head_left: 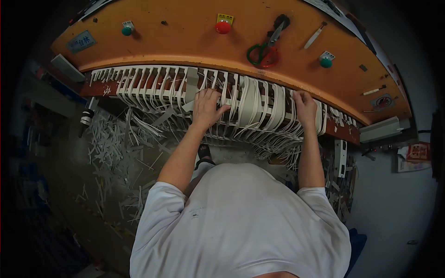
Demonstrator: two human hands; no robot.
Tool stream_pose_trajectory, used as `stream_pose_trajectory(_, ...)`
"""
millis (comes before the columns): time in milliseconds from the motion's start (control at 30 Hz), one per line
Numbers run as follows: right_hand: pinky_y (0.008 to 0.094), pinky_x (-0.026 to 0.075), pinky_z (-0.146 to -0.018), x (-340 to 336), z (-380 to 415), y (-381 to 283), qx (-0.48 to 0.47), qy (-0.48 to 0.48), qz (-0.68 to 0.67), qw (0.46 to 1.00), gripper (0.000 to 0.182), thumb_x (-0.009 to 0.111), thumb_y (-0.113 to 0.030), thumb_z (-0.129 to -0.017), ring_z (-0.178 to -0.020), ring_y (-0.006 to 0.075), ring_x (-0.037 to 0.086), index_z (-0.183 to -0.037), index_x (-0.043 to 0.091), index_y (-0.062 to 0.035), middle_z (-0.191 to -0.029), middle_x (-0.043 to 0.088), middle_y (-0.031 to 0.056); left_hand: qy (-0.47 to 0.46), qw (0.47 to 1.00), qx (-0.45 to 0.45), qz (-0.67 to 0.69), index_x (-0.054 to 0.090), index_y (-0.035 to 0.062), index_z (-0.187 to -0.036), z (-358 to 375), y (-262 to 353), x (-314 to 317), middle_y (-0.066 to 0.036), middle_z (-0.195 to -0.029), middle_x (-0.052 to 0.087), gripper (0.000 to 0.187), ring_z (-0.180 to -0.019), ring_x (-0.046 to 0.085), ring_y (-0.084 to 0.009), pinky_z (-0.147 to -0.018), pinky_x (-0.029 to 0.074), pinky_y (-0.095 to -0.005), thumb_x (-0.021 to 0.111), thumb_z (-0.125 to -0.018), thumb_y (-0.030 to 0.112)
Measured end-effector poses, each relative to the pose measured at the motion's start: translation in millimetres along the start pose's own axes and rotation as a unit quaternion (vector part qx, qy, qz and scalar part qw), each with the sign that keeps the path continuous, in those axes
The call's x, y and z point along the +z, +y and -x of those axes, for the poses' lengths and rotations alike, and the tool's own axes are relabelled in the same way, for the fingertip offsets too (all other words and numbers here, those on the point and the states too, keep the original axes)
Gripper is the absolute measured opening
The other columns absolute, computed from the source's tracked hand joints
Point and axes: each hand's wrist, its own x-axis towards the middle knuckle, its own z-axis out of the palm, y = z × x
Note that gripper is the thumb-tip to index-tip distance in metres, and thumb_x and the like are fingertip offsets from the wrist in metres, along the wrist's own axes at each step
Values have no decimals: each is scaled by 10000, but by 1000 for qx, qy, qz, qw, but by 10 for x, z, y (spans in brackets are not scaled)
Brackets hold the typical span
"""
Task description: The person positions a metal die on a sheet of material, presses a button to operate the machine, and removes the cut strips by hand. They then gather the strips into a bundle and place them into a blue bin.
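Pressing down on a dense row of white flat paper strips (250, 109) draped over the front edge of a curved orange metal desk (185, 37), with the left hand (207, 109) spread flat near the middle of the row, fingers apart and resting on the strips rather than clamped round any one of them. Gripping at the right end of the same row with the right hand (304, 107), fingers curled together over a bundle of strips, though how tightly cannot be told from this angle. Hanging in loops below the desk edge and trailing toward a floor littered with white paper offcuts (111, 148). Lying further back on the desk top: green-and-red-handled scissors (264, 51), a round red push button (223, 27), two round green push buttons (127, 30) and (326, 61), and a slim white-handled tool (315, 36). Likely risks from here: loose strips slipping off the edge and joining the scrap below if either hand lifts unevenly; neighbouring strips tangling or creasing under the spread left palm; thin paper edges nicking bare skin when dragged sideways; footing made slippery by the offcuts underfoot.
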Motion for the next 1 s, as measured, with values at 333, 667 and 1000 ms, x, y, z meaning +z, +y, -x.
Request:
stream_pose_trajectory(333, 450, 531, -842, 244, 516, 41, -37, -16, 106, 994, 443, 645, -439, -964, -938, 342, 689, -1063, 705, -11, -1008, 718, 175, -43, 998, 6, -34, 637, 54, -1033, -59, 29, -31, -109, -1049, 610, 431, -1060, 550, -332, -932, 417, -448, 838, -782, 339)
stream_pose_trajectory(667, 486, 507, -781, 229, 481, -82, 18, -22, 109, 994, 459, 619, -462, -983, -861, 374, 659, -976, 701, -10, -910, 695, 189, -135, 990, 1, -47, 642, 37, -1094, -152, 47, -182, -132, -1089, 612, 490, -1078, 543, -340, -956, 419, -462, 826, -824, 402)
stream_pose_trajectory(1000, 469, 448, -696, 358, 482, -33, -31, 45, 123, 991, 375, 653, -357, -976, -732, 341, 578, -886, 637, 7, -795, 609, 157, -177, 984, 21, 27, 590, 25, -1273, -189, 37, -405, -151, -1250, 593, 602, -1183, 509, -376, -1024, 402, -481, 846, -790, 277)
